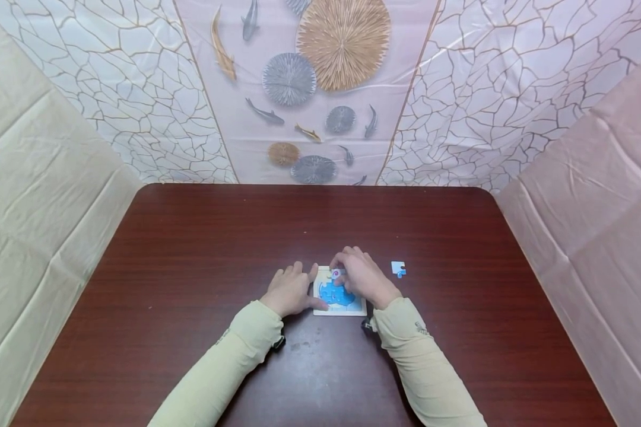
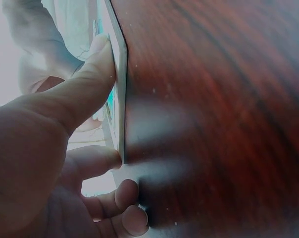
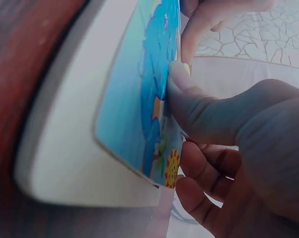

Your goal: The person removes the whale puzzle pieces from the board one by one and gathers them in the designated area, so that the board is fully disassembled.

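Note:
A square jigsaw puzzle (image 1: 355,305) with a blue picture lies in a pale tray on the table. My left hand (image 1: 289,290) is spread along its left side. The straight left thumb (image 2: 92,69) rests on the near-left edge, and the index finger touches the far-left corner. Over the puzzle's upper part, my right hand (image 1: 364,277) pinches a puzzle piece (image 1: 336,274) with a pink swirl between thumb and fingers. In the right wrist view, the right thumb (image 3: 199,106) is close over the puzzle's surface, near a yellow sun-like figure (image 3: 172,169). The other right fingers are bent beside it.
One loose puzzle piece (image 1: 399,268), light blue and white, lies on the dark red table (image 1: 235,228) to the right of my right hand. Patterned cloth (image 1: 310,118) hangs behind the table's far edge, with pale sheets at both sides.

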`<state>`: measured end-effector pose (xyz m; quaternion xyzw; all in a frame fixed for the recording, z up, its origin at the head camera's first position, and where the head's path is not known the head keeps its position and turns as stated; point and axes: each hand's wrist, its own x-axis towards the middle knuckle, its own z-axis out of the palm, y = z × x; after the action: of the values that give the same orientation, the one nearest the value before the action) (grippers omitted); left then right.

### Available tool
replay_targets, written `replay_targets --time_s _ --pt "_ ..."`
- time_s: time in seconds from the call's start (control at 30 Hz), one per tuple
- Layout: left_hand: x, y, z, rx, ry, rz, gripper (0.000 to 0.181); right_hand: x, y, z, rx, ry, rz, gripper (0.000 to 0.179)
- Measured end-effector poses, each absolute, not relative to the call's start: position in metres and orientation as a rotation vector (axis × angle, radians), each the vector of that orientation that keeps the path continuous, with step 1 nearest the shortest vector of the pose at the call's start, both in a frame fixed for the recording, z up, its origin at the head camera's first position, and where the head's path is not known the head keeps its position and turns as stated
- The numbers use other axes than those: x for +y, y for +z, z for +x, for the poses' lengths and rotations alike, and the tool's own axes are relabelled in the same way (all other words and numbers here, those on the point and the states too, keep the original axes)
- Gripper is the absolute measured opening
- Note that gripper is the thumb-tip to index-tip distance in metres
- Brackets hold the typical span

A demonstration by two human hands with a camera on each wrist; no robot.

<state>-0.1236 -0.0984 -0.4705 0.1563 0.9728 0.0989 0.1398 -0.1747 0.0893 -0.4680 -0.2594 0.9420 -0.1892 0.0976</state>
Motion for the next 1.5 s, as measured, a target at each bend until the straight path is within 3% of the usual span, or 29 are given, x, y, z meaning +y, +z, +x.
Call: replay_targets --time_s 1.5 --pt "-0.0989 -0.4702 -0.1231 2.824 0.285 0.456 0.099 0.0917 -0.4705 -0.1676 2.684 -0.803 -0.499 0.025"
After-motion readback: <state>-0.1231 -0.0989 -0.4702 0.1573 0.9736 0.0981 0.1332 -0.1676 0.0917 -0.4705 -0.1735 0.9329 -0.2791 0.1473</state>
